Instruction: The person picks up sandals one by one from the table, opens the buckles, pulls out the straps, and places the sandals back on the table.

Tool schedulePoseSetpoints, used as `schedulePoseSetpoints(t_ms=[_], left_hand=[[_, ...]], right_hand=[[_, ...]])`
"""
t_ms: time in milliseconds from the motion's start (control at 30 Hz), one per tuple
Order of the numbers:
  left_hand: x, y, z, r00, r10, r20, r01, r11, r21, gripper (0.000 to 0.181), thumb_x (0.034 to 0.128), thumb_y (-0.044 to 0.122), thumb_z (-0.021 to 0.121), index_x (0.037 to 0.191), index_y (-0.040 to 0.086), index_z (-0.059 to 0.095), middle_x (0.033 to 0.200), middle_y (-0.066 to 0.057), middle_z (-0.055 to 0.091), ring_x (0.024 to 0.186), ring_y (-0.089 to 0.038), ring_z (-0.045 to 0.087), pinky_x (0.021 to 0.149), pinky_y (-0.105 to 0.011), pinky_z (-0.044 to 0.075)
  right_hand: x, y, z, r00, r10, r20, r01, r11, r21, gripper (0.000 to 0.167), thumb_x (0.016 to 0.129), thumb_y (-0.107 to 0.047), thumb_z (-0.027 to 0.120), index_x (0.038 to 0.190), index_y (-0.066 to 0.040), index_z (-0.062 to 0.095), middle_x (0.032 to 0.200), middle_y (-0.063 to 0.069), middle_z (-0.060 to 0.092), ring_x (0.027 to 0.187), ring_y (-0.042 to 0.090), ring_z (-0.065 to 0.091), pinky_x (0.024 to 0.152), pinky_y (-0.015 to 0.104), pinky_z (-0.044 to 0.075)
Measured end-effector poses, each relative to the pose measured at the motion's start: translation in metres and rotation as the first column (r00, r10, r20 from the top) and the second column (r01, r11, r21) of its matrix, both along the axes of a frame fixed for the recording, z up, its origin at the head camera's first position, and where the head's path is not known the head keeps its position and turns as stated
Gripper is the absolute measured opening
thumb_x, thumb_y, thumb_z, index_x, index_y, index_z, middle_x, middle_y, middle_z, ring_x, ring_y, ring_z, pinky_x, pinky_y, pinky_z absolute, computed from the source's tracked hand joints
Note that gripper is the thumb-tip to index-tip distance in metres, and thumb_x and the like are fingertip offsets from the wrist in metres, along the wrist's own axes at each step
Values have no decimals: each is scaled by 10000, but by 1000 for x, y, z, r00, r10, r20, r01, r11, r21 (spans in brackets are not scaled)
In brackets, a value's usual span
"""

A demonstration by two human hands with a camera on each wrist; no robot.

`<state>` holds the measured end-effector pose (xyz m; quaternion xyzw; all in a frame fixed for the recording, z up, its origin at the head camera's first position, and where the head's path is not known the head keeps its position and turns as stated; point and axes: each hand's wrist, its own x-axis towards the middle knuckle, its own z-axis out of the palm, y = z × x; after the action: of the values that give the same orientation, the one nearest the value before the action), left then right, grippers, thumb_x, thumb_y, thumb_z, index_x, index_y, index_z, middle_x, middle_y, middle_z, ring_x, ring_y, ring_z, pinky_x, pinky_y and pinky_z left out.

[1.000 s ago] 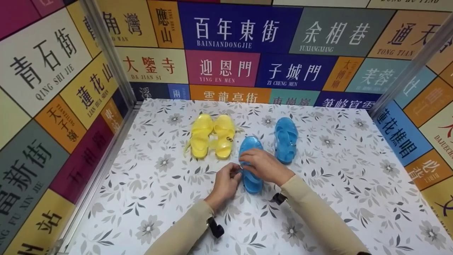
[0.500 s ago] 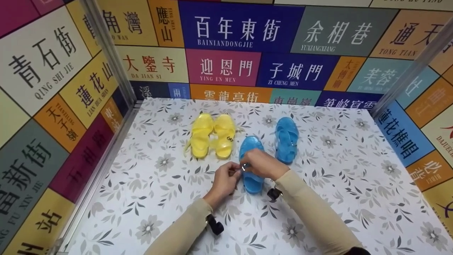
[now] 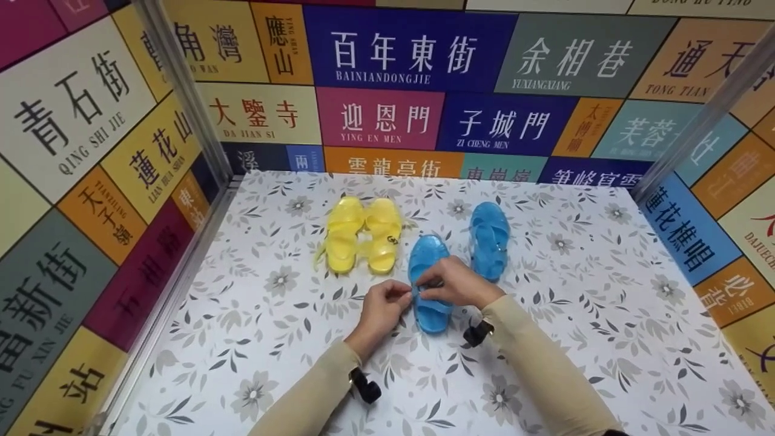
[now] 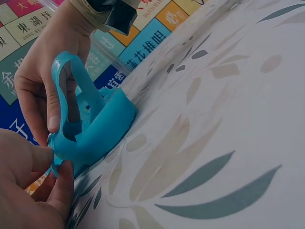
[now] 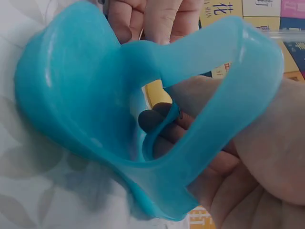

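1. Standing at the far side, left of the middle, are two yellow sandals [image 3: 345, 233], placed next to each other on the flowered cloth [image 3: 242, 315], with their toes to the far side.
2. Nearer comes the left hand [image 3: 382, 310]. Its thumb and finger pinch the thin end of a blue strap [image 4: 55, 168].
3. In the middle, the near blue sandal [image 3: 430, 249] rests with its sole on the cloth, between the two hands; this strap belongs to it.
4. From the right, the right hand [image 3: 455, 283] reaches over it, with bent fingers pinching the strap part close to the left fingertips. How firmly, I cannot tell.
5. Farther right lies the second blue sandal [image 3: 489, 242], toe also to the far side.
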<state>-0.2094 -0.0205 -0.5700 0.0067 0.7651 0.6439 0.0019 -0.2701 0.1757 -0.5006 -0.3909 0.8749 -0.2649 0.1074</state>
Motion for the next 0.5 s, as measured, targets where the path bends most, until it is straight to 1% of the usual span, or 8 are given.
schedulePoseSetpoints(t_ms=[133, 267, 367, 500], left_hand=[[2, -1, -1, 1000, 3, 29, -4, 999, 50, 71, 949, 72, 766, 1009, 75, 804, 930, -14, 766, 843, -111, 687, 769, -255, 575], [0, -1, 0, 997, 1, 73, -12, 988, 155, 85, 931, 42, 776, 1007, 61, 809, 877, -30, 755, 777, -124, 682, 695, -240, 567], [-1, -1, 0, 995, -5, 103, -18, 975, 220, 98, 925, 22, 775, 1018, 28, 805, 850, -51, 744, 739, -127, 679, 658, -232, 558], [-2, 0, 0, 993, -7, 122, -26, 965, 262, 118, 917, 19, 785, 1030, -12, 801, 849, -60, 749, 726, -115, 681, 654, -226, 557]], right_hand=[[3, 3, -7, 1000, -31, 6, 31, 999, -42, 206, 942, -171, 792, 1131, -94, 819, 1046, 4, 806, 931, 140, 742, 824, 326, 614], [5, 4, -12, 998, -55, 10, 56, 994, -89, 196, 946, -175, 785, 1129, -114, 818, 1035, -21, 801, 913, 128, 725, 810, 331, 604], [6, 4, -15, 998, -52, 31, 55, 989, -134, 193, 949, -165, 784, 1135, -121, 815, 1038, -28, 797, 934, 131, 727, 838, 342, 606], [7, 3, -19, 998, -29, 57, 39, 981, -192, 192, 958, -145, 776, 1145, -128, 812, 1053, -32, 795, 972, 149, 736, 884, 378, 611]])
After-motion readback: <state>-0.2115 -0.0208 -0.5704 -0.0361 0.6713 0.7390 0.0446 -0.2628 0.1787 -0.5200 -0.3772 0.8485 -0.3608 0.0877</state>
